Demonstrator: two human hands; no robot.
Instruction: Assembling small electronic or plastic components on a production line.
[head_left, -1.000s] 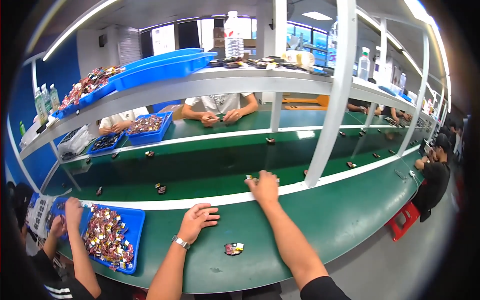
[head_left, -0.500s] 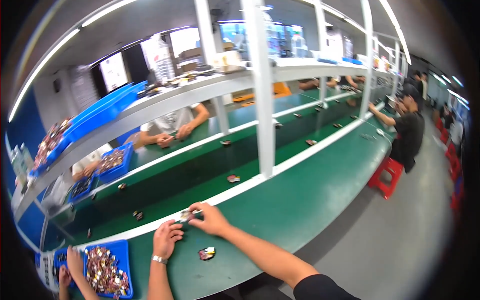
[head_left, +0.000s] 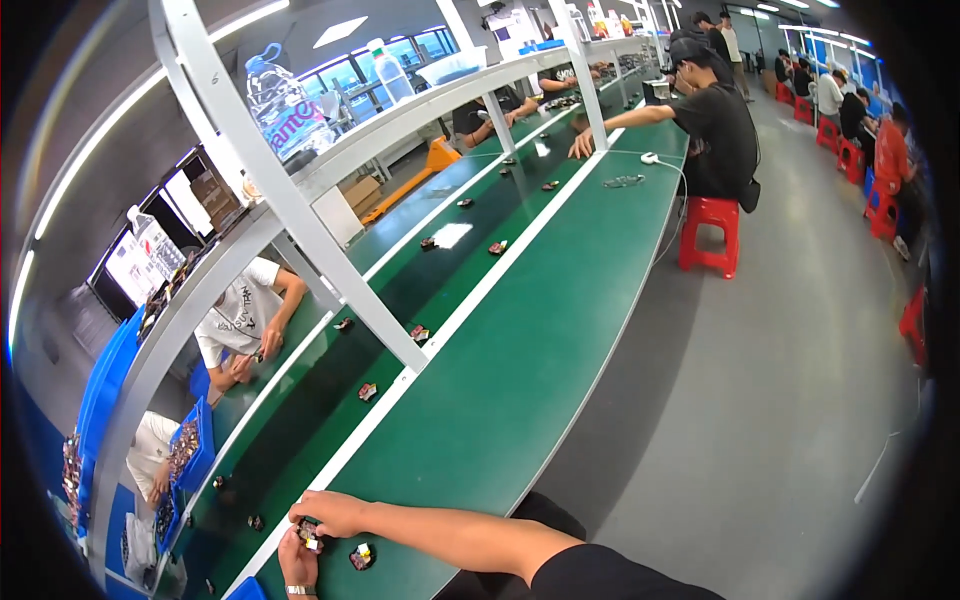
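A small bundle of dark red wires with a white and yellow piece (head_left: 312,542) is between my two hands, by the white rail. My right hand (head_left: 336,513) reaches in from the right, its fingers closed on the bundle's upper side. Against the bundle's left side, my left hand (head_left: 297,565) has its fingers curled round it; a metal band circles that wrist. Part of the bundle is hidden by the fingers. A second, similar wire bundle (head_left: 362,556) lies on the green tabletop just right of my hands, untouched.
Beyond the white rail (head_left: 352,440), a dark green conveyor belt carries several bundles (head_left: 368,391). A slanting white post (head_left: 290,190) supports the overhead shelf. A blue tray (head_left: 247,590) shows at the lower edge. Co-workers sit opposite and farther along; a red stool (head_left: 711,235) stands right.
The view has swung to the right, so my hands now appear lower and farther left. My left hand, earlier apart with loose fingers, has come onto the bundle that my right hand holds.
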